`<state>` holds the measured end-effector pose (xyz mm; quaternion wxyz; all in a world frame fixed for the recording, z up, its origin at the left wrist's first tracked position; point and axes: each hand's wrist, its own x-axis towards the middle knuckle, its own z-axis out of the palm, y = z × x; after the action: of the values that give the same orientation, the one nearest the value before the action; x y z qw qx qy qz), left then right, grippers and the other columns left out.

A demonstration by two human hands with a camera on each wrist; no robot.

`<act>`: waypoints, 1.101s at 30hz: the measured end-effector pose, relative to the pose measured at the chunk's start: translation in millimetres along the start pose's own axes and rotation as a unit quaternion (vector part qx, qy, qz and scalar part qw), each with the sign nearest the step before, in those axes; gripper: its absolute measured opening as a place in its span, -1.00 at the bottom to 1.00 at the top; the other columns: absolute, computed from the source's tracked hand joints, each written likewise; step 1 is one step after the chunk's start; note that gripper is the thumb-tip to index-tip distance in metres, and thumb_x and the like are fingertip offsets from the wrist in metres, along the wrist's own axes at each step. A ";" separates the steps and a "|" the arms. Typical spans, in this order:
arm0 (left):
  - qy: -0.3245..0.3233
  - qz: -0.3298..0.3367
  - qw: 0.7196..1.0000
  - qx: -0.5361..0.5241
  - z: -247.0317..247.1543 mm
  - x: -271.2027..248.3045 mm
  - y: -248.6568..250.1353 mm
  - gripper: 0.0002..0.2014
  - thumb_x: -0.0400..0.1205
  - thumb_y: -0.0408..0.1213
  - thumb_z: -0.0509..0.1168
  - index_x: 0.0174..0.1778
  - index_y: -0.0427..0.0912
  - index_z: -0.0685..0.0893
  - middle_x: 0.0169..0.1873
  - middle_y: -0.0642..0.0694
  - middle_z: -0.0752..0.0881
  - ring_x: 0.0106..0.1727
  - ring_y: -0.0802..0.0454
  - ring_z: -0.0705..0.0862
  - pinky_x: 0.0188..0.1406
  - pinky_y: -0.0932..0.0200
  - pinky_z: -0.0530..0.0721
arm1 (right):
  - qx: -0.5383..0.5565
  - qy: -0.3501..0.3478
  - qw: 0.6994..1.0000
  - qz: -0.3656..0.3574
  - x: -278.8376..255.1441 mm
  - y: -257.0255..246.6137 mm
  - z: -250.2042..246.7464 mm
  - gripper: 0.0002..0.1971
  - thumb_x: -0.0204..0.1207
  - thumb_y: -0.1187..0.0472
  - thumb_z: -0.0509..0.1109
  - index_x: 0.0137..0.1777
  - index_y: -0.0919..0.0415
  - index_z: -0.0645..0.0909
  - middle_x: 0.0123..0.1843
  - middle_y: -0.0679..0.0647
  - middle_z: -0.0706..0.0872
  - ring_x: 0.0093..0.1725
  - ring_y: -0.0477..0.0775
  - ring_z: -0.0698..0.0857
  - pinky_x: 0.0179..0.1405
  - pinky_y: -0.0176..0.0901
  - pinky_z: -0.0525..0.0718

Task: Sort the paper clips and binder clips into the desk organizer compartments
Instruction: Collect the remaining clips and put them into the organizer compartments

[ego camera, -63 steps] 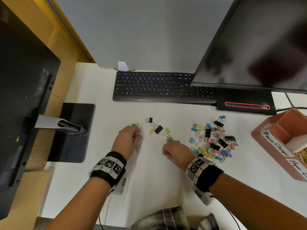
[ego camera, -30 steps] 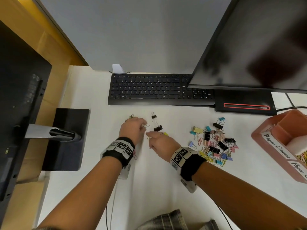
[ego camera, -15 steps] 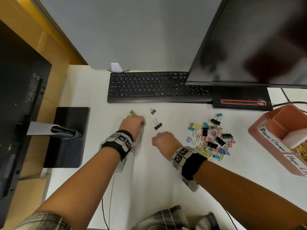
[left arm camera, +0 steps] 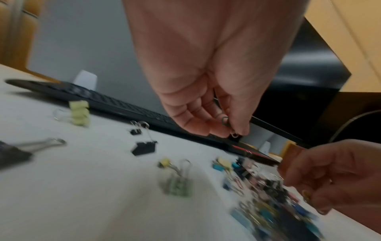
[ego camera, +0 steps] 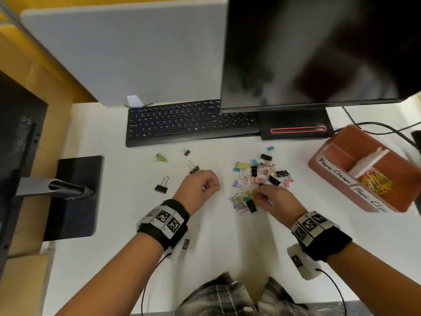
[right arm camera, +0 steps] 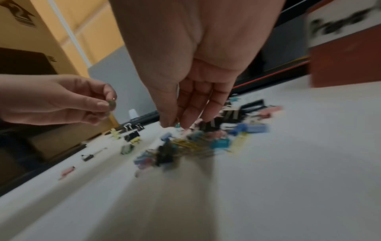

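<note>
Head view. The left hand (ego camera: 200,185) is raised just above the white bench (ego camera: 216,242), its fingers curled and drawn together; what they hold is too small to make out from here. The right hand (ego camera: 276,200) is lowered onto the near edge of the mixed clip pile (ego camera: 259,181), fingers bunched downward, probably to single out one item. Four binder clips lie apart from the pile to the left, among them a black binder clip (ego camera: 161,187) and a green binder clip (ego camera: 160,157); the separation suggests pre-sorting by type. The desk organizer (ego camera: 364,169) stands well apart at the right. Its near compartment holds a tangle of coloured paper clips (ego camera: 376,182); the rear compartment appears empty, though its floor is partly hidden.

Left wrist view. Thumb and fingers (left arm camera: 218,128) pinch a small green paper clip (left arm camera: 225,121), with a second small metal item at the fingertips. Holding collected clips permits one transfer to the organizer.

Right wrist view. The image is blurred. The fingertips (right arm camera: 185,120) converge on the pile; whether they have closed on a clip cannot be determined.
</note>
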<state>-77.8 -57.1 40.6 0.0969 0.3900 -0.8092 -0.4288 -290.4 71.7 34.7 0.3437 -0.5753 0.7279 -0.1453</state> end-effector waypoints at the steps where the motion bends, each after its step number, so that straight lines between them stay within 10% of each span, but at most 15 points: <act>1: -0.013 0.001 1.000 0.000 12.7 0.9 6.3 -0.96 0.52 -0.33 0.36 -0.17 -0.11 0.65 -0.32 0.10 0.60 -0.31 0.30 0.53 -0.29 0.57 0.45 | -0.002 -0.004 1.000 0.015 -7.7 10.5 -2.3 -0.77 0.55 0.20 0.36 0.17 0.18 0.66 -0.01 0.04 0.76 -0.08 -0.01 0.66 0.00 -0.18 0.61; 6: -0.032 -0.059 0.998 -0.012 68.5 6.6 20.5 -0.82 0.54 -0.32 0.35 0.06 -0.18 0.66 -0.24 -0.04 0.66 -0.29 0.15 0.57 -0.27 0.59 0.42 | -0.001 -0.019 1.000 0.016 -14.2 32.0 2.4 -0.66 0.56 0.23 0.34 0.33 0.12 0.58 0.06 0.09 0.74 -0.02 0.04 0.64 0.11 -0.24 0.52; 12: -0.063 -0.100 0.991 0.064 91.1 15.8 20.2 -0.76 0.57 -0.29 0.31 0.16 -0.10 0.66 -0.02 -0.13 0.69 -0.06 -0.03 0.67 0.04 0.07 0.65 | -0.078 -0.057 0.995 -0.001 10.1 25.1 9.0 -0.74 0.61 0.28 0.21 0.24 0.22 0.61 0.13 0.22 0.68 0.14 0.21 0.63 0.17 -0.01 0.58; 19: -0.005 -0.151 0.984 0.092 66.1 10.0 -4.0 -0.69 0.55 -0.40 0.31 0.19 -0.07 0.61 0.02 -0.03 0.64 -0.07 0.06 0.62 -0.07 0.31 0.60 | -0.106 -0.036 0.994 0.012 15.5 49.1 0.4 -0.82 0.60 0.19 0.28 0.08 0.24 0.65 0.05 0.14 0.63 0.07 0.12 0.58 0.08 -0.10 0.57; 22: 0.012 -0.104 0.990 0.092 59.2 -0.9 -9.8 -0.84 0.56 -0.35 0.31 0.04 -0.12 0.66 -0.09 -0.05 0.67 -0.17 0.07 0.62 -0.20 0.47 0.49 | -0.133 -0.038 0.990 -0.020 15.9 56.6 -2.3 -0.82 0.61 0.21 0.28 0.07 0.26 0.66 0.05 0.15 0.64 0.05 0.13 0.60 0.07 -0.10 0.60; 33: -0.014 -0.056 0.982 0.178 94.8 -7.9 7.5 -0.82 0.60 -0.27 0.26 0.07 -0.15 0.71 -0.07 -0.12 0.73 0.02 -0.11 0.64 0.12 0.06 0.60 | -0.075 -0.046 0.996 -0.019 13.4 62.9 -17.3 -0.83 0.63 0.23 0.20 -0.03 0.21 0.64 -0.13 0.01 0.65 -0.08 0.06 0.59 -0.10 -0.17 0.52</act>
<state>-123.1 9.6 -10.4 -0.0095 0.4400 -0.8507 -0.2876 -349.8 74.5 4.6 0.3295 -0.6193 0.7092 -0.0702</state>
